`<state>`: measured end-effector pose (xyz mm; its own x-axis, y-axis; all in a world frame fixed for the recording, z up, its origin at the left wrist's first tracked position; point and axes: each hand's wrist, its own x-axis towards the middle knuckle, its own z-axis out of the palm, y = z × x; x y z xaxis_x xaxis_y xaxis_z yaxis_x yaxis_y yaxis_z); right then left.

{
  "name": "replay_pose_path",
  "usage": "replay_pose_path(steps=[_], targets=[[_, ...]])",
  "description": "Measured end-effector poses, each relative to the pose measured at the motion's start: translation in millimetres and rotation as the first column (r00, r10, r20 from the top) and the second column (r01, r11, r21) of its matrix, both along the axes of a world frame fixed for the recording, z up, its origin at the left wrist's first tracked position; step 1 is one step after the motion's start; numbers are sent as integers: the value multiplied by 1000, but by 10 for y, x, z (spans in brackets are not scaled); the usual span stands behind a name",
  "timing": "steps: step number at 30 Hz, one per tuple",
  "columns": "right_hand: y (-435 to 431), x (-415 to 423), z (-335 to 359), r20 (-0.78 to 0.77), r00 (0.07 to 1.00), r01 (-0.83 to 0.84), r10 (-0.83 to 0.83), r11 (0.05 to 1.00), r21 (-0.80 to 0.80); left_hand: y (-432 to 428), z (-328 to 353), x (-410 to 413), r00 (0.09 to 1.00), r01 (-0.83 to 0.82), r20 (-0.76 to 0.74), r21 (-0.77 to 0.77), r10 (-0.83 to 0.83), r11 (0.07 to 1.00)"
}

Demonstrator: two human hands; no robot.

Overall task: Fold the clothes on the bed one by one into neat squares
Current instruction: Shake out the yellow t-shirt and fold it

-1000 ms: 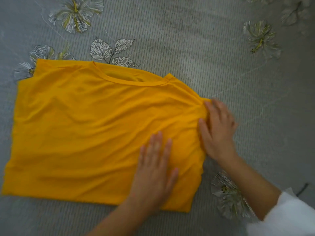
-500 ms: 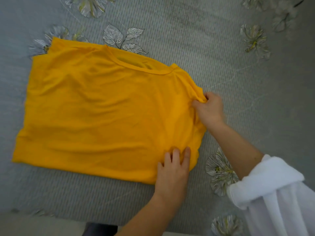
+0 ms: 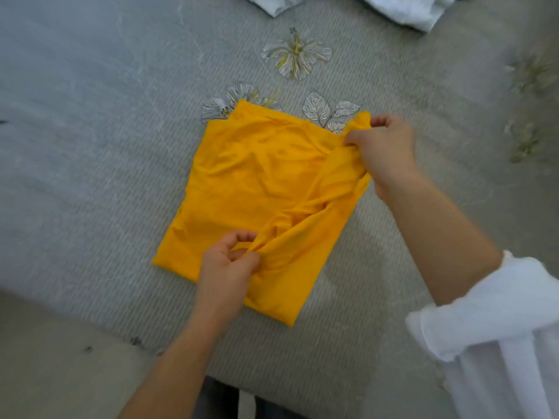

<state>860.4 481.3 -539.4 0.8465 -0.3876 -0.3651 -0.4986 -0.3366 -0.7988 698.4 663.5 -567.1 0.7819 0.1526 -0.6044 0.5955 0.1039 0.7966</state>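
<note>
Head view is showing the yellow shirt (image 3: 251,182) lying part-folded on the bed (image 3: 90,146), its right flap raised. The left hand (image 3: 225,267) is pinching the flap's near edge, and the right hand (image 3: 384,149) is pinching its far corner. Cloth is bunching between them, so the fold is likely heading for a creased, skewed landing. Beyond, white clothes (image 3: 405,7) are lying at the far edge.

Shirt (image 3: 251,182): yellow, partly folded, mid-bed; right side raised as a creased flap.
Left hand (image 3: 225,267): at shirt's 6 o'clock, pinching the flap's lower end.
Right hand (image 3: 385,149): at shirt's 2 o'clock, gripping the flap's upper end.
Bed (image 3: 90,146): grey, flower-printed cover.
White clothes (image 3: 405,7): 1 o'clock, cut off by the frame edge.
</note>
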Motion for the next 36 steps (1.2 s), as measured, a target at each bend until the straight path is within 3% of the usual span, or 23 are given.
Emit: replay_pose_path(steps=[4, 5, 8, 10, 14, 17, 20, 23, 26, 28, 30, 32, 34, 36], targets=[[702, 214, -15, -6, 986, -159, 165, 960, 232, 584, -101, -20, 960, -264, -63, 136, 274, 955], [786, 200, -63, -6, 980, -191, 197, 957, 220, 696, -165, -62, 941, -313, -77, 181, 330, 932], [784, -22, -281, -45, 947, -322, 319, 941, -106, 880, -308, -238, 901, -352, -142, 315, 411, 881], [661, -247, -482, -146, 900, -436, 411, 850, -294, 879, -362, -372, 890, -325, -198, 356, 411, 876], [485, -550, -754, -305, 789, -604, 534, 584, -542, 704, -354, -471, 882, -246, -374, 158, 288, 956], [403, -643, -843, -318, 674, -664, 666, 359, -656, 533, -338, -403, 878, -168, -450, 35, 166, 985], [291, -677, -863, -377, 625, -686, 684, 251, -682, 412, -306, -319, 898, -137, -419, 22, 133, 990], [190, -712, -802, -431, 630, -693, 646, 217, -688, 410, -236, -272, 930, -180, -320, 25, 179, 983], [160, -925, -654, -528, 568, -758, 631, 152, -634, 534, -157, -289, 958, -192, -193, 123, 213, 974], [187, -1167, -550, -602, 489, -836, 632, 141, -530, 665, -120, -327, 957, -215, -149, 215, 250, 953], [188, -1383, -463, -636, 453, -881, 625, 206, -425, 798, -133, -395, 949, -217, -160, 290, 270, 932], [153, -1465, -432, -565, 535, -844, 628, 380, -377, 895, -195, -486, 955, -158, -170, 402, 243, 902], [115, -1415, -458, -402, 667, -743, 627, 515, -427, 941, -269, -579, 983, -46, -116, 605, 145, 795], [204, -1292, -516, -213, 726, -640, 654, 530, -557, 896, -336, -612, 998, 66, -40, 777, -55, 626]])
